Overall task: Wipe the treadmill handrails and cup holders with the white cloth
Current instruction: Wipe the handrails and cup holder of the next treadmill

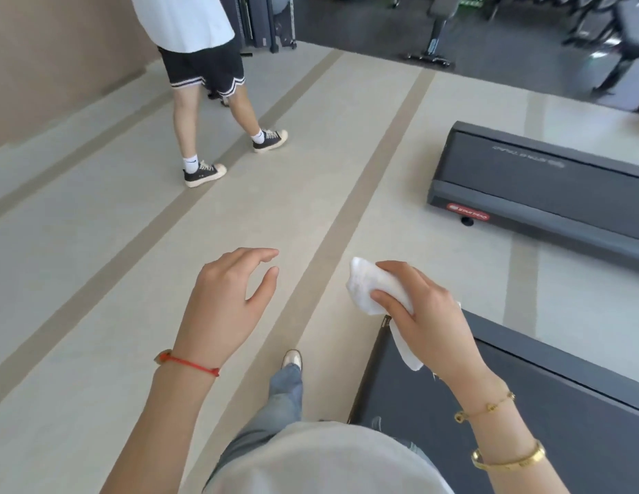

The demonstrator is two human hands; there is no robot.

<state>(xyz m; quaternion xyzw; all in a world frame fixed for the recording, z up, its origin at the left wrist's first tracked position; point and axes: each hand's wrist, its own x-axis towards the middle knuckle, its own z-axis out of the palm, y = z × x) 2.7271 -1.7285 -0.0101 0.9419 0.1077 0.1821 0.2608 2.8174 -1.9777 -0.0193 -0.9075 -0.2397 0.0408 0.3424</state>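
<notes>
The white cloth (377, 290) sits right of centre in the frame, bunched in the right hand (423, 311), whose fingers and thumb curl round its middle; one crumpled end sticks out toward the upper left and a loose tail hangs below the palm. It looks light, soft and limp, so it should fold easily round a rail; gripping the wadded middle, as here, seems best to keep it from slipping out. The left hand (227, 297), left of centre, holds nothing, fingers relaxed and slightly bent. A treadmill (560, 422) deck fills the lower right, a second treadmill (539, 180) lies at the right edge. No handrails or cup holders are in view. Another person (204, 65) walks at upper left.
</notes>
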